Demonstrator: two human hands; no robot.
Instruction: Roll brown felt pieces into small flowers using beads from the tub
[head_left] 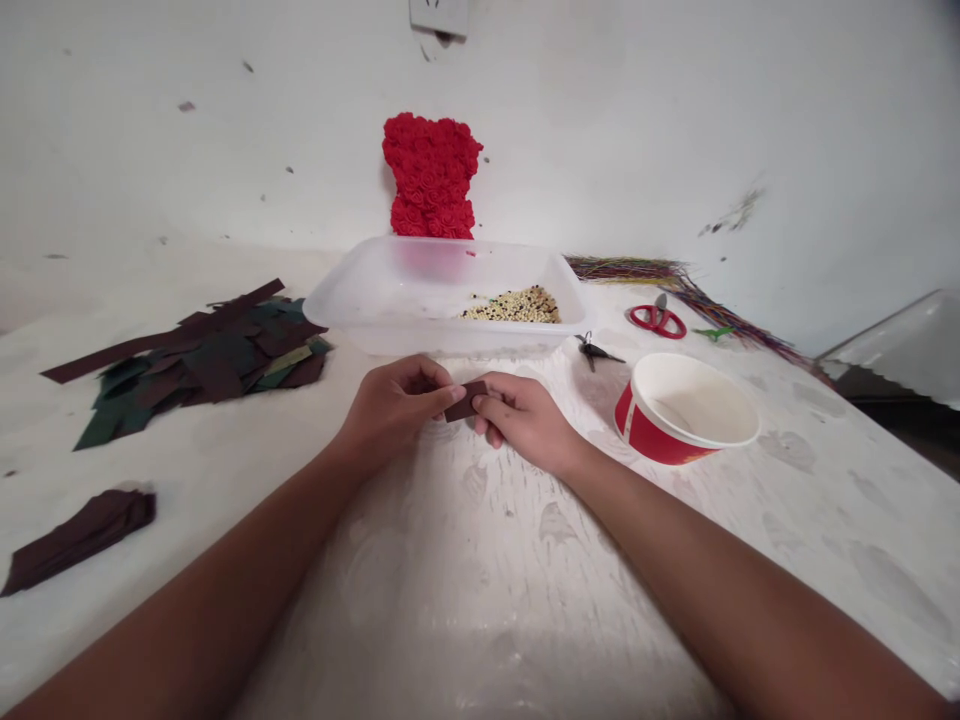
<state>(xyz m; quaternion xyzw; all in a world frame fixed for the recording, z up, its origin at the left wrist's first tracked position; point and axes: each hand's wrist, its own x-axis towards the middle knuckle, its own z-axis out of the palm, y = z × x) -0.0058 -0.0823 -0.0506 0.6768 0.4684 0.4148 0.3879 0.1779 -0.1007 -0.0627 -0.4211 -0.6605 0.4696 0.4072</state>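
Dark brown rectangular cut piece (pixel 465 401): one, held between my two hands above the white-painted work table (pixel 465 600), just in front of the tub.

Left hand (pixel 397 400): nearly closed, its fingertips pinching the piece's left end.

Right hand (pixel 526 420): curled nearly shut, thumb and fingers gripping the piece's right end, the two hands almost touching.

Done so far: one dark green and brown cut-piece pile (pixel 210 355) lay to my left, its layers overlapping too much to count, with a long strip across the top. One folded dark brown strip bundle (pixel 79 540) lay nearer me on that side.

Not in hand: one clear plastic rectangular tub (pixel 450 335) stood ahead of me, holding one shallow heap of small cream and black grains (pixel 514 306). One red-handled pair of scissors (pixel 658 320) lay to my right, well apart from both hands, beside one sheaf of thin multicoloured strips (pixel 675 290).

Also on the table: one red and white paper bowl (pixel 679 408) sat near my right hand, and one small black metal clip (pixel 592 350) lay by the tub's corner.

Behind the tub: one red rose-covered figure (pixel 431 175) stood against the wall.
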